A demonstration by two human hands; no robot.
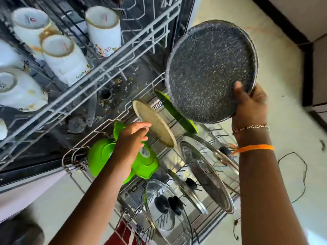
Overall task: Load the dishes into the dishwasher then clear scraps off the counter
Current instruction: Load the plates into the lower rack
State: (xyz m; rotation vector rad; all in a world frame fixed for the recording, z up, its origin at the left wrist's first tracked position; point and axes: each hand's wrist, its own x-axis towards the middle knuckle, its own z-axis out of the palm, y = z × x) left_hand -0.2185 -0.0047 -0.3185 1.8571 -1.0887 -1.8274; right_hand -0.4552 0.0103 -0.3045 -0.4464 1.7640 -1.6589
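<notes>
Loading is pretty far along from where I'm standing. The upper rack [113, 62] already has a bunch of white mugs [103, 30] sitting upside down, and the lower rack [208, 225] is pulled out and filling up: glass lids [159, 207] with black knobs near the front, a big steel lid [207, 175] leaning behind them, green bowls [100, 154] on the left side, and a green plate [174, 110] standing on edge further in.

Right now the person's right hand [250, 105] grips a dark speckled plate [210, 69] by its lower rim, thumb on the face and fingers curled behind it, holding it up above the lower rack, not yet slotted. The left hand [132, 137] is down among the green bowls, fingertips on the edge of a beige plate [155, 124] that's tilted in the tines. I'd say it's steadying or nudging it to make room, but I can't tell if it's actually pinching it or just touching.

So what's left, I reckon: get the speckled plate into a slot near the beige one, load whatever else is waiting out of view, then do the counter scraps. The counter isn't visible at all here. There's also some food debris on the dishwasher floor [113, 87].
</notes>
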